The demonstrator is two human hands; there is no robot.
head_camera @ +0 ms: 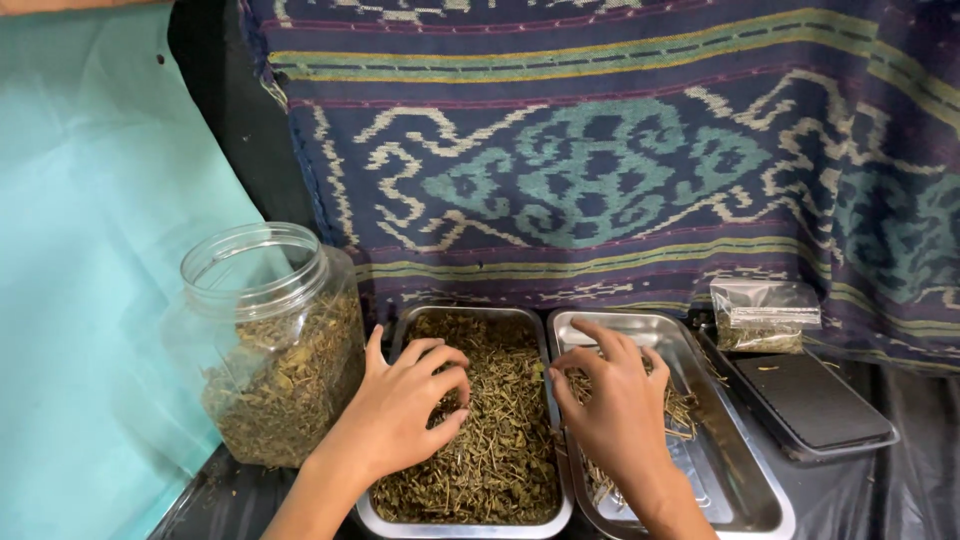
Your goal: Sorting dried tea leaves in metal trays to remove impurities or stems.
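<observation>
Dried herbs (pixel 500 440), a mix of green-brown leaf bits and thin stems, fill the left steel tray (pixel 470 318) almost to its rim. That tray sits on the dark desk (pixel 900 490) just beside a second steel tray (pixel 740 480), their long edges touching or nearly so. The left hand (pixel 405 410) rests on top of the herbs, its fingers (pixel 445 385) curled and bunched close together, tips pressing into the pile; whether they pinch any pieces cannot be told. The right hand (pixel 615 400) reaches over the shared edge into the right tray, fingers bent and slightly spread, tips on a thin scatter of pale stems (pixel 680 410) lying on bare metal. A clear plastic jar (pixel 275 340), lid off and partly filled with the same dried material, stands to the left of the trays. On the right lies a flat black scale (pixel 810 400), with a small clear bag (pixel 765 318) of herbs behind it, against a patterned woven cloth (pixel 600 150).
</observation>
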